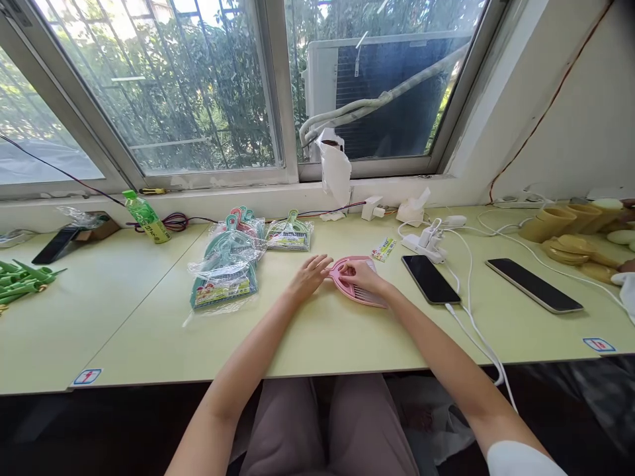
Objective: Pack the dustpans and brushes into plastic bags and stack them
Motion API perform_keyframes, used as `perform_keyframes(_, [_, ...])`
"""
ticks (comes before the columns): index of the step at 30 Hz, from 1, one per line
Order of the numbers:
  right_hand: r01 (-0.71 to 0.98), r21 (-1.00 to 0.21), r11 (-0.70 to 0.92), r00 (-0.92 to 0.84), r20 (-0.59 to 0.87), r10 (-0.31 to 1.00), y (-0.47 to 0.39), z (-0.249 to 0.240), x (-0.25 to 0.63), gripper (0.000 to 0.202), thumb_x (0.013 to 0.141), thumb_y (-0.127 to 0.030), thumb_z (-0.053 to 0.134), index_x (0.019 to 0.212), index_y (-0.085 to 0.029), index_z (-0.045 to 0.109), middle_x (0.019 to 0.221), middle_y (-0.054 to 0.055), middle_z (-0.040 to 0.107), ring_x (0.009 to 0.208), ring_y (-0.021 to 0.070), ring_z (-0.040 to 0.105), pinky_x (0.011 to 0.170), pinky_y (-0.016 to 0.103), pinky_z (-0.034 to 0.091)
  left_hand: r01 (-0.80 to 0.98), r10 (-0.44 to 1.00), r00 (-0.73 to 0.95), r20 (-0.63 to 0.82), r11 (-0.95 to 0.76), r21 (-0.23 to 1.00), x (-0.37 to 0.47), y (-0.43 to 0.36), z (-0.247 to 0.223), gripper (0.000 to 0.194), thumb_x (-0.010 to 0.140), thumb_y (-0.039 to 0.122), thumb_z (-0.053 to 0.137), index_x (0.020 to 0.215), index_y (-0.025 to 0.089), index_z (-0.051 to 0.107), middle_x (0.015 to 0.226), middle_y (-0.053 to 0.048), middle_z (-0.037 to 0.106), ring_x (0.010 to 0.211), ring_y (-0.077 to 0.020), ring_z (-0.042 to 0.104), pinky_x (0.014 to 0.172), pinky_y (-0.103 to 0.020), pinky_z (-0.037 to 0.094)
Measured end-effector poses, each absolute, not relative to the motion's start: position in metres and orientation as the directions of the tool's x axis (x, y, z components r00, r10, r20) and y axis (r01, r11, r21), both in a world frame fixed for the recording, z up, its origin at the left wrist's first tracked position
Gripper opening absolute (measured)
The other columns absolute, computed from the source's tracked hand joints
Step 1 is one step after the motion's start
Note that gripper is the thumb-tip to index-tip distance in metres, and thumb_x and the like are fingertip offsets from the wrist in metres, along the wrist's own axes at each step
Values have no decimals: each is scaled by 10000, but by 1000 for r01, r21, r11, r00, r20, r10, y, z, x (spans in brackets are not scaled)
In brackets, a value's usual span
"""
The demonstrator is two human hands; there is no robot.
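A pink dustpan-like item (347, 288) with a brush or comb of bristles lies on the pale green table (317, 344) in front of me. My left hand (310, 276) is at its handle on the left, the fingers together over the handle end. Over the middle of the pink item is my right hand (362, 274), its fingers pinched; what they hold, if anything, is too small to make out. To the left, several teal sets (225, 268) are wrapped in clear plastic with printed cards. A green set (290, 233) lies behind, and a loose printed card (383, 249) is at the right.
A black phone (430, 279), a second phone (534, 285) and white cables lie right, near a power strip (424, 246). Yellow cups (543, 225) stand far right. A green bottle (147, 217) leans back left; green pieces (22, 281) lie far left.
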State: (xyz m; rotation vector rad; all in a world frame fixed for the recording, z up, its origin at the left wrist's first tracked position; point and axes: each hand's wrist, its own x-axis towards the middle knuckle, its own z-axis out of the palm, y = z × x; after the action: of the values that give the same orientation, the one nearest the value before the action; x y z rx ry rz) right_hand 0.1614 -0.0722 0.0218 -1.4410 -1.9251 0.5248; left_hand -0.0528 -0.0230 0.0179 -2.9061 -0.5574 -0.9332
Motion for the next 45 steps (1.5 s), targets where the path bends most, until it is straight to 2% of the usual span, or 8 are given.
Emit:
perform_keyframes(10, [705,-624,337,-169,314,934,-74,24,159,167,735,-299,617,789,-151,673,695,17,626,608,132,507,586,260,369,442,342,725,598,-897,-23,-52,-30,21,318,864,65,481,1060,245,656,1322,-71,558,1286,-237,444,1185,-509,171])
perform_keyframes(16, [578,-741,341,119,490,864,-84,37,140,261,757,-397,635,868,-166,681,669,26,620,588,153,515,585,284,421,350,732,213,647,-675,649,-34,-48,28,595,881,281,553,1424,236,314,1437,-148,406,1346,-286,368,1117,-527,283])
perform_keyframes(20, [504,-782,367,255,540,802,-86,38,126,401,893,-492,441,981,-177,673,859,79,640,770,195,584,731,325,480,-57,791,502,350,-373,926,-13,-64,20,603,851,298,572,1391,204,321,1369,-139,481,1247,-263,489,1008,-403,441])
perform_keyframes(24, [646,-694,317,265,594,760,-71,30,150,425,948,-399,315,1197,-201,596,1195,134,545,1126,229,522,956,389,435,-137,904,351,245,-210,968,-16,-55,15,554,688,153,654,1210,171,470,1240,-112,580,1178,-271,533,997,-406,444])
perform_keyframes(29, [864,-483,-145,378,431,819,-52,2,217,459,876,-306,481,1290,-115,533,1452,221,361,1371,347,290,1082,531,265,-250,970,239,45,17,968,-44,-21,20,479,692,114,572,1159,199,506,1061,-59,670,989,-228,636,870,-412,521])
perform_keyframes(32, [899,-399,-179,298,259,919,-47,-12,233,431,889,-321,496,1251,-99,568,1403,245,444,1346,349,360,1065,534,287,-314,973,227,-38,110,943,-51,-10,17,383,722,145,603,1098,200,551,1046,-67,683,970,-221,652,865,-410,533])
perform_keyframes(39, [957,-272,99,9,370,929,-51,-5,209,272,916,-246,454,937,-183,717,1061,146,699,1000,253,629,878,364,458,-365,967,223,-126,203,909,-52,-3,6,245,734,187,669,976,160,634,1060,-108,694,994,-245,652,922,-431,507])
perform_keyframes(45, [882,-470,16,312,611,728,-72,28,198,347,929,-383,437,939,-177,716,1001,145,716,926,277,648,809,366,451,-378,990,127,-64,107,919,-46,-6,3,273,794,245,642,1056,186,594,1162,-87,661,1067,-224,628,942,-431,503])
